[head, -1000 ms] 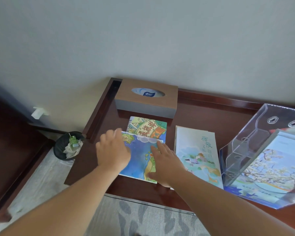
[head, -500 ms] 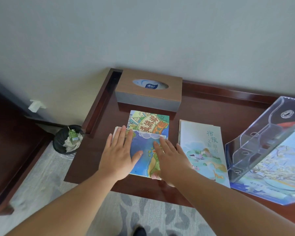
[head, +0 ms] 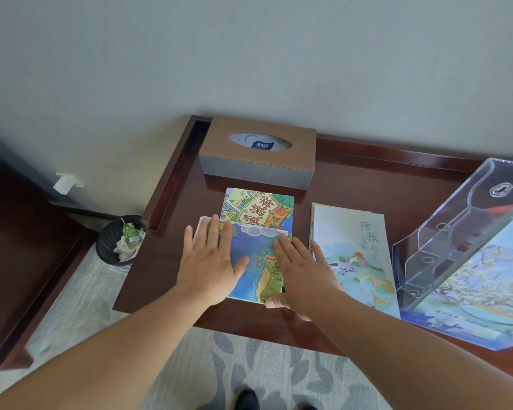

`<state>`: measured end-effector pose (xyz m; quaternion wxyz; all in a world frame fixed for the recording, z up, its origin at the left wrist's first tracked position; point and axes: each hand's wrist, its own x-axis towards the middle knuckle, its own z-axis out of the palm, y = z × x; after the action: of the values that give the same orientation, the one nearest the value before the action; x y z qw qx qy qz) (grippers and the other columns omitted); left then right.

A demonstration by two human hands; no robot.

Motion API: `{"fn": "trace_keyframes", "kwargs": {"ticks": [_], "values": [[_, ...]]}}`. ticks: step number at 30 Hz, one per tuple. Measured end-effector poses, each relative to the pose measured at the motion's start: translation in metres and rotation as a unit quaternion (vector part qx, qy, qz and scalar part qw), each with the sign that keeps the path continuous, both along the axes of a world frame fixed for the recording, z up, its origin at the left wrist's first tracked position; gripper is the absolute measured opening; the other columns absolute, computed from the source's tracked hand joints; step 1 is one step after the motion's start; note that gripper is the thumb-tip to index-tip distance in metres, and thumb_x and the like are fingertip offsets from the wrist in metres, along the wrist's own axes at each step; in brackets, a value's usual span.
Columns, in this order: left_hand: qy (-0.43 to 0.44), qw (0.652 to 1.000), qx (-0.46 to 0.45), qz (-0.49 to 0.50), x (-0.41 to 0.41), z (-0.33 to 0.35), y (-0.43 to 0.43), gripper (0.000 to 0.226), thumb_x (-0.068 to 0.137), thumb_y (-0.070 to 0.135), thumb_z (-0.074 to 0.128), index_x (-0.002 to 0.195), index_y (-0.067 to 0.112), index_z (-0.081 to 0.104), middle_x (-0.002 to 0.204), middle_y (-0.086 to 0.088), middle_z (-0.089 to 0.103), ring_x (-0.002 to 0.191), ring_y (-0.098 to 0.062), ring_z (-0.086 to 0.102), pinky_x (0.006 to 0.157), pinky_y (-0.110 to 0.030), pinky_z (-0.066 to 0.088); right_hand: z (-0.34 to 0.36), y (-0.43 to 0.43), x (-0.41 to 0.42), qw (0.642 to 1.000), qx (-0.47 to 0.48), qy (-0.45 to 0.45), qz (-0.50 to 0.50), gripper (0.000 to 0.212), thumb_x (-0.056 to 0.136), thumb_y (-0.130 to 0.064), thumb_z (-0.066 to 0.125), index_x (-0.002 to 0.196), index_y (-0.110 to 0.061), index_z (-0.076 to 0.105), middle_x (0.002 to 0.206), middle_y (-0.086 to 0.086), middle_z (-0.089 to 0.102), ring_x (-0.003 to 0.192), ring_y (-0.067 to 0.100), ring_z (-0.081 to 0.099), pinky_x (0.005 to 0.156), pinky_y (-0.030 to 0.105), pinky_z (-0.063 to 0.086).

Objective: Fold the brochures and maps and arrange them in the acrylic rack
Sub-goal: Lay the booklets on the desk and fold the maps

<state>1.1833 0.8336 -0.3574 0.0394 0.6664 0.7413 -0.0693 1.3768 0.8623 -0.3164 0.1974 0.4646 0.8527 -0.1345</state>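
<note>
A colourful folded map (head: 256,232) lies flat on the dark wooden table (head: 347,184), in front of the tissue box. My left hand (head: 211,261) presses flat on its left side, fingers spread. On its right side lies my right hand (head: 302,273), palm down, thumb at the map's near edge. A pale brochure (head: 356,255) with green lettering lies just right of the map. At the far right the clear acrylic rack (head: 468,232) lies tilted, with a blue-and-white brochure (head: 486,285) showing through it.
A brown tissue box (head: 258,155) stands at the back of the table against the wall. A black waste bin (head: 119,241) with rubbish sits on the floor at the left. Patterned grey carpet (head: 249,365) lies below the table's near edge.
Both hands have flattened and spread on the map, pressing it down. The left hand slid slightly left and forward. The view has moved closer to the table.
</note>
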Motion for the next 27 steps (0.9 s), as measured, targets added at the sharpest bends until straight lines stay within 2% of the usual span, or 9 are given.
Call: {"fn": "trace_keyframes", "kwargs": {"ticks": [3, 10, 14, 16, 18, 20, 22, 25, 27], "values": [[-0.014, 0.999, -0.003, -0.045, 0.026, -0.003, -0.002, 0.086, 0.083, 0.072, -0.004, 0.156, 0.027, 0.007, 0.164, -0.012, 0.005, 0.15, -0.037, -0.002, 0.116, -0.058, -0.004, 0.0, 0.002, -0.001, 1.0, -0.007, -0.003, 0.001, 0.111, 0.083, -0.072, 0.05, 0.154, -0.017, -0.015, 0.163, -0.001, -0.018, 0.149, 0.02, -0.015, 0.119, 0.048, -0.009], [-0.045, 0.998, -0.021, -0.036, 0.033, -0.012, -0.005, 0.085, 0.078, 0.076, -0.01, 0.153, 0.035, -0.011, 0.164, -0.006, -0.014, 0.149, -0.031, -0.017, 0.117, -0.056, -0.01, 0.003, 0.023, 0.002, 1.0, 0.006, -0.011, -0.009, 0.113, 0.08, -0.07, 0.057, 0.155, -0.019, -0.011, 0.164, -0.002, -0.013, 0.15, 0.021, -0.012, 0.119, 0.051, -0.005], [-0.046, 0.999, -0.018, -0.022, 0.008, -0.007, -0.013, 0.089, 0.078, 0.077, -0.014, 0.155, 0.032, -0.008, 0.164, -0.006, -0.01, 0.15, -0.023, -0.013, 0.119, -0.053, -0.003, -0.001, 0.022, 0.002, 1.0, 0.002, -0.017, -0.011, 0.114, 0.08, -0.071, 0.056, 0.154, -0.02, -0.014, 0.163, -0.002, -0.016, 0.15, 0.022, -0.011, 0.119, 0.053, -0.005], [-0.047, 0.998, -0.037, -0.015, 0.0, -0.002, -0.016, 0.086, 0.083, 0.077, -0.003, 0.155, 0.03, -0.007, 0.164, -0.006, -0.011, 0.15, -0.023, -0.013, 0.12, -0.053, 0.001, 0.0, 0.023, 0.0, 1.0, -0.006, -0.017, -0.012, 0.114, 0.08, -0.07, 0.057, 0.154, -0.02, -0.014, 0.163, -0.002, -0.016, 0.15, 0.023, -0.011, 0.118, 0.053, -0.005], [-0.077, 0.996, -0.034, 0.03, 0.001, 0.007, -0.01, 0.078, 0.089, 0.072, 0.027, 0.154, 0.033, 0.008, 0.164, -0.007, -0.002, 0.151, -0.028, -0.002, 0.118, -0.054, 0.014, 0.002, 0.024, 0.001, 1.0, -0.009, -0.012, -0.012, 0.115, 0.08, -0.069, 0.058, 0.154, -0.019, -0.013, 0.163, -0.001, -0.015, 0.15, 0.023, -0.011, 0.119, 0.052, -0.005], [-0.126, 0.983, 0.012, 0.132, 0.0, 0.019, -0.001, 0.066, 0.089, 0.056, 0.049, 0.146, 0.031, 0.028, 0.158, -0.008, 0.02, 0.142, -0.033, 0.024, 0.109, -0.053, 0.032, 0.004, 0.022, 0.0, 1.0, -0.014, -0.002, -0.019, 0.115, 0.08, -0.069, 0.059, 0.154, -0.018, -0.012, 0.163, 0.0, -0.014, 0.15, 0.022, -0.01, 0.119, 0.051, -0.005], [-0.181, 0.957, 0.037, 0.224, -0.006, 0.03, 0.007, 0.058, 0.09, 0.043, 0.056, 0.142, 0.025, 0.035, 0.146, -0.008, 0.039, 0.129, -0.034, 0.04, 0.099, -0.052, 0.039, 0.004, 0.018, -0.001, 1.0, -0.014, 0.003, -0.026, 0.115, 0.08, -0.07, 0.058, 0.154, -0.016, -0.012, 0.164, 0.001, -0.014, 0.15, 0.021, -0.011, 0.12, 0.05, -0.005], [-0.254, 0.916, 0.021, 0.31, -0.016, 0.036, 0.019, 0.058, 0.091, 0.034, 0.058, 0.143, 0.019, 0.036, 0.136, -0.012, 0.049, 0.123, -0.037, 0.046, 0.098, -0.05, 0.039, 0.003, 0.01, -0.004, 0.999, -0.013, 0.009, -0.039, 0.114, 0.081, -0.069, 0.057, 0.154, -0.015, -0.011, 0.164, 0.003, -0.014, 0.15, 0.021, -0.011, 0.121, 0.05, -0.003], [-0.318, 0.88, 0.022, 0.352, -0.02, 0.041, 0.026, 0.042, 0.091, 0.026, 0.056, 0.13, 0.013, 0.047, 0.125, -0.013, 0.059, 0.11, -0.035, 0.056, 0.09, -0.044, 0.046, 0.004, 0.008, -0.004, 0.999, -0.014, 0.014, -0.047, 0.114, 0.081, -0.069, 0.058, 0.154, -0.015, -0.011, 0.164, 0.003, -0.013, 0.15, 0.022, -0.01, 0.121, 0.05, -0.001]]}}
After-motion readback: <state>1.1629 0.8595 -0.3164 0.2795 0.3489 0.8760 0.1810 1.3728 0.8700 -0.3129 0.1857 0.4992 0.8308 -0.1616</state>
